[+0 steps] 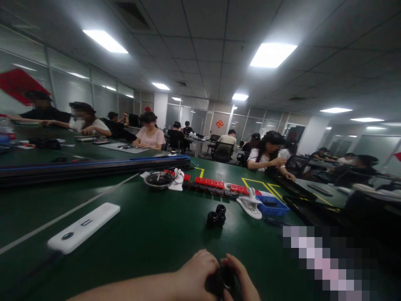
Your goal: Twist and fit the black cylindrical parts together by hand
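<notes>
Both the left hand [196, 274] and right hand [241, 278] are clasping a small black round part [224, 282] between them at six o'clock, while a cluster of similar black round pieces [216, 218] is lying at twelve o'clock of them on the dark green table [150, 234].

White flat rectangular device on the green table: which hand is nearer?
Left. The left hand sits right of and below the white flat rectangular device; the right hand lies farther right, both on a small black part.
</notes>
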Motion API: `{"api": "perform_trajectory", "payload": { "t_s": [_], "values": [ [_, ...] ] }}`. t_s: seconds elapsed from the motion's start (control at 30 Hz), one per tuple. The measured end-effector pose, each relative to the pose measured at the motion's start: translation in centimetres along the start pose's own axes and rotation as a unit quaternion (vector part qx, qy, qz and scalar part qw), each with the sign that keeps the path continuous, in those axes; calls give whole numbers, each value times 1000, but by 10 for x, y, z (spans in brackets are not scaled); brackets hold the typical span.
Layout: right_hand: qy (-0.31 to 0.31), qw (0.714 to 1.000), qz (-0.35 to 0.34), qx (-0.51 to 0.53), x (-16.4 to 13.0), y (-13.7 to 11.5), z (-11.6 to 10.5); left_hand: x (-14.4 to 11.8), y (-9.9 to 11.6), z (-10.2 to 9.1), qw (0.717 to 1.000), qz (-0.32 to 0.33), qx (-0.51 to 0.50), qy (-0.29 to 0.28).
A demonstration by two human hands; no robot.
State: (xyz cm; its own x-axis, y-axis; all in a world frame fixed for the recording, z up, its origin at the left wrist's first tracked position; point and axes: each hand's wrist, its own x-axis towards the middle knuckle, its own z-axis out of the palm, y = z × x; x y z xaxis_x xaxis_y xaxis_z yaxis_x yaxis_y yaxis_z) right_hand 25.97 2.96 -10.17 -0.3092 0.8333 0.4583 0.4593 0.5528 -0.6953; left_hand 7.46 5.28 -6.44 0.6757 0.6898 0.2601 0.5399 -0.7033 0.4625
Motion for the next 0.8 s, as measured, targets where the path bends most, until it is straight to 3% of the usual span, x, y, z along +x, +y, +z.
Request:
{"api": "perform_trajectory", "payload": {
  "t_s": [0.13,0.33,0.47,0.6,0.8],
  "values": [
    [-13,999,-6,-31,6,-16,-5,-4,-1,1,999,17,27,14],
    [-1,998,51,-49,5,-41,-6,-14,2,0,999,15,33,25],
    [-18,999,28,-36,-2,-51,-6,-18,1,0,999,8,34,32],
    [31,997,28,-71,-4,-55,-3,-18,3,-1,999,-3,35,18],
    [86,990,82,-78,2,-53,0,-16,10,-4,999,-20,43,20]
  ]
}}
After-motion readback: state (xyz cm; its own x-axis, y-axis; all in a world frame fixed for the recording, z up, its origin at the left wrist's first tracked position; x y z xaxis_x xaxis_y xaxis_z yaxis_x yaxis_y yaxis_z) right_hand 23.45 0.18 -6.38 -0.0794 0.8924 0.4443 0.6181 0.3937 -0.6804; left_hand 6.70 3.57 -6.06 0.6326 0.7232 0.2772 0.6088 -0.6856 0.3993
